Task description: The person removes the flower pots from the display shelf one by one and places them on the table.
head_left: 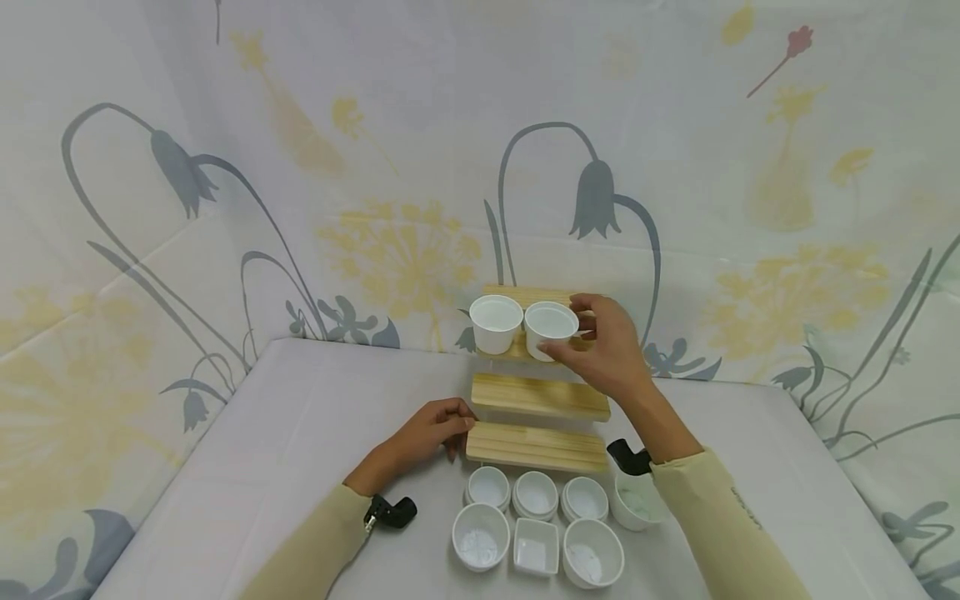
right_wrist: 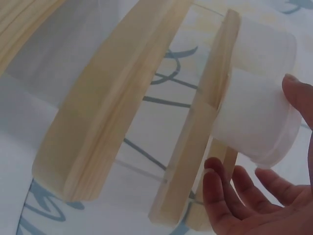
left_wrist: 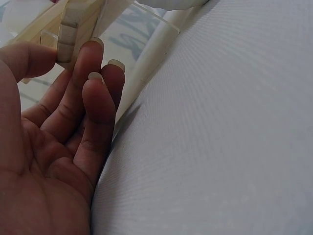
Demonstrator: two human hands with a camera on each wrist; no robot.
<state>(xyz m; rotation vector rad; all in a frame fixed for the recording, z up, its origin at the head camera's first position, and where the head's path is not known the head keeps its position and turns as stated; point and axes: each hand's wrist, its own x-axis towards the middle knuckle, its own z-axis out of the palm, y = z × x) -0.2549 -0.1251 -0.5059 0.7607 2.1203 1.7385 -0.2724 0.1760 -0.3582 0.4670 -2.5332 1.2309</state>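
Observation:
A tiered rack of pale wooden boards (head_left: 536,447) stands on the white-covered table. On its top tier are two white round cups, a left cup (head_left: 495,335) and a right cup (head_left: 543,337), side by side. My right hand (head_left: 609,346) holds the right cup, thumb at its near side and index finger by the far rim. The right wrist view shows that cup (right_wrist: 252,115) resting at the upper board. Down at the lowest board's left end, my left hand (head_left: 431,432) pinches the wood (left_wrist: 71,36) between thumb and fingers; its other fingers are curled.
In front of the rack stand several white round cups (head_left: 481,538) and a small square white dish (head_left: 536,547). A white bowl (head_left: 637,503) sits close to the right forearm. Behind the rack hangs a flower-patterned cloth (head_left: 420,150). The middle board (head_left: 538,397) holds nothing visible.

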